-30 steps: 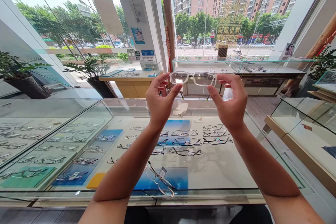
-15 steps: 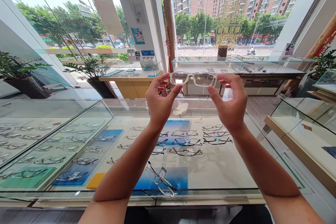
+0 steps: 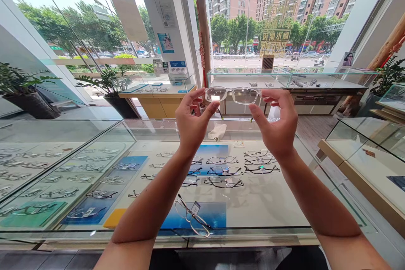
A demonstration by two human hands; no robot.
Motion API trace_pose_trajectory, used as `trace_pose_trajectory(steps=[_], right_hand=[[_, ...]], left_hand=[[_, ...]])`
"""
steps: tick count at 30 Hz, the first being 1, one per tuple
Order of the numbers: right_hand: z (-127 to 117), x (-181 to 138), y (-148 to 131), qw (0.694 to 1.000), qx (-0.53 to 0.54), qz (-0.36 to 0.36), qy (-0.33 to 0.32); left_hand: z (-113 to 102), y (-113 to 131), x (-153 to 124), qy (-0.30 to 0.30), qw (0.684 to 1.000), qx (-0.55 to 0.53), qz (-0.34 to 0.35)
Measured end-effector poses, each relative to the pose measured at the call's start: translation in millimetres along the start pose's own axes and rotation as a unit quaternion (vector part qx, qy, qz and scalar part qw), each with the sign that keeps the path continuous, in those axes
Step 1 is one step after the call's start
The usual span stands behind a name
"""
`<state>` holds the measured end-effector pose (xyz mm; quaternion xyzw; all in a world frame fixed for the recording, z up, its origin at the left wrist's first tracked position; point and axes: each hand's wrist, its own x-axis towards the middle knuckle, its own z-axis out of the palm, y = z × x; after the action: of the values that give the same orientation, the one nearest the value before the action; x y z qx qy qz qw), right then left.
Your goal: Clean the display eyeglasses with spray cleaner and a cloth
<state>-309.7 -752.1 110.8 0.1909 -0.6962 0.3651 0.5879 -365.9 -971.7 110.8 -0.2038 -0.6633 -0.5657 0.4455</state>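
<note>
I hold a pair of clear-framed glasses (image 3: 233,95) up at chest height, lenses facing away toward the window. My left hand (image 3: 191,122) pinches the left end of the frame between thumb and fingers. My right hand (image 3: 277,124) pinches the right end the same way. Both arms reach out over a glass display counter (image 3: 268,215). A white cloth (image 3: 218,131) lies on the counter's far part, below the glasses.
A thin metal pair of glasses with a tag (image 3: 191,215) lies on the counter top near me. Rows of frames sit inside the case. More glass cases stand left, right and ahead. Potted plants (image 3: 109,82) stand by the window.
</note>
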Motion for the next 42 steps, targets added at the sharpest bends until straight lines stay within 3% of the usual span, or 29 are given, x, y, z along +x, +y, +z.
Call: trace_pose_trajectory(steps=[8,13,27,37,42], right_hand=[[2,0,7,0.998,0.006,0.046,-0.035],[5,-1,12,0.996,0.021,0.076,-0.047],[6,-3,13,0.994,0.031,0.088,-0.049],[6,-3,14,0.993,0.032,0.098,-0.06],[6,-2,13,0.993,0.031,0.097,-0.056]], left_hand=[[-1,1,-4,0.052,0.994,0.056,0.083],[-2,4,-6,0.053,0.988,0.08,0.12],[-2,5,-7,0.061,0.984,0.104,0.133],[-2,2,-8,0.072,0.973,0.119,0.183],[-3,4,-7,0.061,0.978,0.121,0.16]])
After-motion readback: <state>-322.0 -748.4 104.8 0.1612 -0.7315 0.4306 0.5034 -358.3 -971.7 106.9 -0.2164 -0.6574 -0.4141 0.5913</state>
